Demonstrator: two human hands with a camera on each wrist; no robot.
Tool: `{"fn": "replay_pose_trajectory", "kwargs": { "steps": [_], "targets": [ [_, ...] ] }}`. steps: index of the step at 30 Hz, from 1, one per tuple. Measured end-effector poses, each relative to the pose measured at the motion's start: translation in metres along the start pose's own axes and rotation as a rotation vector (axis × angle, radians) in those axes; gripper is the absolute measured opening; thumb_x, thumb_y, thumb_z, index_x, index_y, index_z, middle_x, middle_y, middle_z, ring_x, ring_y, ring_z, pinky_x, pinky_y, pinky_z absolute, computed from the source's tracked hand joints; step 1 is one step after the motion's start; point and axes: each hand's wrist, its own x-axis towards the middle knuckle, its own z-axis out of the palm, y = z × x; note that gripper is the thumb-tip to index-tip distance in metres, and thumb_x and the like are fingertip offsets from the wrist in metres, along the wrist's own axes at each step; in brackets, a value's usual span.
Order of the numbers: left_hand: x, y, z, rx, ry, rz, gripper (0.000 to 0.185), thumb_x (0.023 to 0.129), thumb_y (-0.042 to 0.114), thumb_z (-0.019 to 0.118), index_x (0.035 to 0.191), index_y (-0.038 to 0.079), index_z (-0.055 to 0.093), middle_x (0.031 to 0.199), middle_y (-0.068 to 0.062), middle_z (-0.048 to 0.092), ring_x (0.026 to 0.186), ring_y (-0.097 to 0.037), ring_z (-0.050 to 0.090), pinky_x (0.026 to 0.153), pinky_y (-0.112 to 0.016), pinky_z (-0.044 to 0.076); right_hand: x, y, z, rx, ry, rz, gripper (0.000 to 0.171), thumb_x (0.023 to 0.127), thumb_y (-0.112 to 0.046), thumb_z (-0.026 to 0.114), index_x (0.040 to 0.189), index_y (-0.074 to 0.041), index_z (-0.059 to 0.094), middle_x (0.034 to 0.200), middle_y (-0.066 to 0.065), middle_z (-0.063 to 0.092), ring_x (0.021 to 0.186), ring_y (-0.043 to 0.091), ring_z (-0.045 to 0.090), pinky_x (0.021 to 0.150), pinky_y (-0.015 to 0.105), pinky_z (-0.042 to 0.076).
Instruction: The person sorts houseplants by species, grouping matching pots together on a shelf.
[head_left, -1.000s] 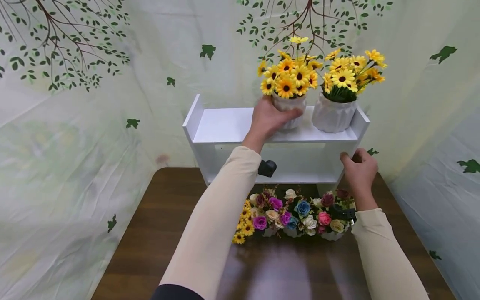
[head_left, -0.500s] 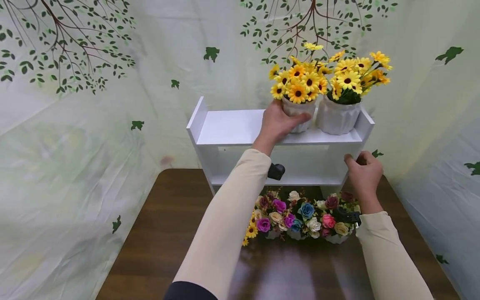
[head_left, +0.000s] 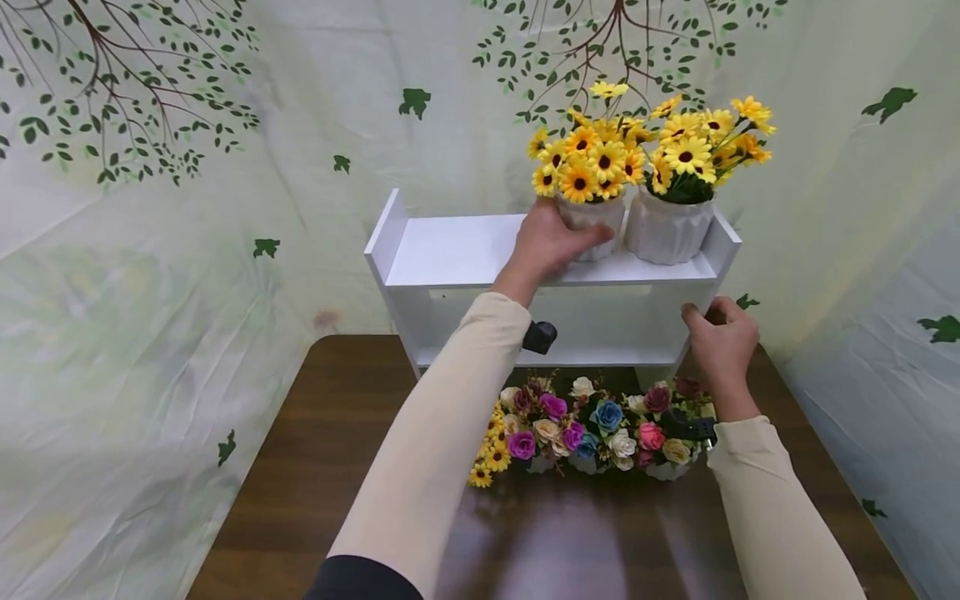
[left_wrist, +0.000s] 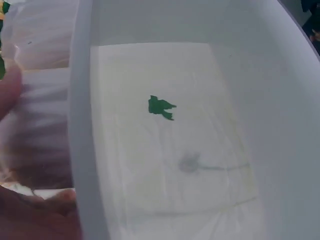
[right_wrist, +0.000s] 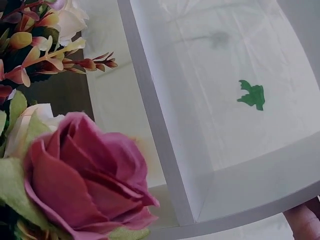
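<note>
In the head view my left hand grips a fluted white pot of yellow daisy-like flowers, thumb across its front and fingers behind its left side. This pot is upright on the top level of a white two-tier shelf. Close to its right stands a matching pot of yellow flowers. My right hand, fingers curled, holds the shelf's right side panel below the top level. The left wrist view shows the gripped pot in part, and the right wrist view a fingertip against the panel's outer face.
Potted artificial roses in several colours line the brown table before the shelf, with yellow flowers at their left, partly behind my left sleeve. A leaf-printed cloth hangs behind.
My left hand has moved the gripped pot a little to the right along the top level, narrowing the gap to the other pot. The right hand has stayed at the side panel.
</note>
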Motion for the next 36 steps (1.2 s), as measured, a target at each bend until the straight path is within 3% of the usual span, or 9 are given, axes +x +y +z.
{"fn": "replay_pose_trajectory", "kwargs": {
  "steps": [5, 8, 12, 16, 19, 23, 28, 31, 36],
  "targets": [
    [-0.021, -0.009, -0.023, 0.166, 0.048, -0.021, 0.100, 0.083, 0.037, 0.077, 0.158, 0.010, 0.016, 0.163, -0.009, 0.031, 0.149, -0.024, 0.033, 0.121, -0.038, 0.032, -0.001, -0.002, 0.002, 0.003, -0.004, 0.002, 0.033, 0.089, -0.032, 0.067, 0.112, -0.008, 0.069, 0.086, -0.018, 0.058, 0.083, 0.000, 0.056, 0.071, 0.016, 0.044],
    [-0.047, -0.024, -0.039, 0.215, 0.119, 0.036, 0.090, 0.086, 0.033, 0.072, 0.156, 0.006, 0.023, 0.159, -0.013, 0.036, 0.145, -0.027, 0.039, 0.119, -0.039, 0.036, -0.002, -0.003, 0.002, 0.005, -0.005, -0.003, 0.032, 0.089, -0.030, 0.067, 0.112, -0.008, 0.069, 0.084, -0.019, 0.057, 0.082, 0.000, 0.056, 0.071, 0.016, 0.044],
    [-0.096, -0.057, -0.057, 0.179, 0.231, 0.227, 0.063, 0.089, 0.019, 0.072, 0.143, 0.000, 0.045, 0.139, -0.016, 0.056, 0.127, -0.029, 0.057, 0.107, -0.039, 0.049, -0.002, -0.005, 0.000, 0.019, -0.021, 0.013, 0.030, 0.090, -0.030, 0.067, 0.112, -0.009, 0.068, 0.084, -0.020, 0.057, 0.084, 0.001, 0.056, 0.071, 0.018, 0.045],
    [-0.147, -0.103, -0.069, 0.215, 0.365, 0.498, 0.041, 0.086, 0.004, 0.072, 0.123, -0.006, 0.060, 0.120, -0.019, 0.065, 0.110, -0.031, 0.063, 0.097, -0.038, 0.054, 0.000, -0.006, -0.002, 0.019, -0.059, 0.033, 0.029, 0.090, -0.030, 0.067, 0.112, -0.011, 0.067, 0.085, -0.019, 0.057, 0.087, 0.003, 0.056, 0.072, 0.020, 0.046],
    [-0.178, -0.140, -0.071, 0.222, 0.456, 0.581, 0.024, 0.085, -0.002, 0.069, 0.109, -0.003, 0.067, 0.106, -0.016, 0.069, 0.096, -0.025, 0.064, 0.089, -0.029, 0.054, 0.003, -0.007, -0.005, 0.010, -0.073, 0.042, 0.029, 0.091, -0.031, 0.066, 0.113, -0.012, 0.067, 0.089, -0.018, 0.058, 0.090, 0.004, 0.056, 0.076, 0.022, 0.047],
    [-0.215, -0.192, -0.061, 0.146, 0.507, 0.411, 0.011, 0.087, -0.004, 0.066, 0.095, 0.002, 0.070, 0.092, -0.010, 0.071, 0.082, -0.013, 0.063, 0.080, -0.013, 0.050, 0.004, -0.007, -0.007, 0.012, -0.074, 0.048, 0.031, 0.091, -0.032, 0.066, 0.116, -0.014, 0.068, 0.091, -0.018, 0.058, 0.092, 0.005, 0.056, 0.078, 0.023, 0.048],
    [-0.249, -0.242, -0.038, -0.048, 0.541, -0.082, 0.006, 0.091, -0.001, 0.065, 0.092, 0.003, 0.070, 0.087, -0.014, 0.072, 0.073, -0.002, 0.063, 0.066, -0.012, 0.049, 0.005, -0.004, -0.008, 0.005, -0.081, 0.015, 0.031, 0.090, -0.032, 0.067, 0.115, -0.012, 0.068, 0.088, -0.020, 0.058, 0.088, 0.002, 0.056, 0.072, 0.019, 0.047],
    [-0.258, -0.261, -0.022, -0.146, 0.496, -0.352, 0.008, 0.091, 0.000, 0.063, 0.096, -0.002, 0.069, 0.089, -0.017, 0.072, 0.070, 0.000, 0.062, 0.062, -0.015, 0.047, 0.004, -0.002, -0.008, -0.008, -0.071, 0.004, 0.033, 0.091, -0.033, 0.066, 0.117, -0.012, 0.068, 0.092, -0.017, 0.060, 0.089, 0.003, 0.056, 0.073, 0.018, 0.046],
    [-0.261, -0.282, 0.005, -0.130, 0.383, -0.480, 0.023, 0.086, -0.003, 0.064, 0.109, -0.007, 0.064, 0.104, -0.025, 0.070, 0.078, -0.009, 0.066, 0.064, -0.017, 0.048, 0.002, -0.001, -0.007, -0.004, -0.075, 0.004, 0.038, 0.092, -0.033, 0.065, 0.124, -0.012, 0.067, 0.106, -0.004, 0.066, 0.096, 0.007, 0.058, 0.080, 0.024, 0.050]
  ]
}}
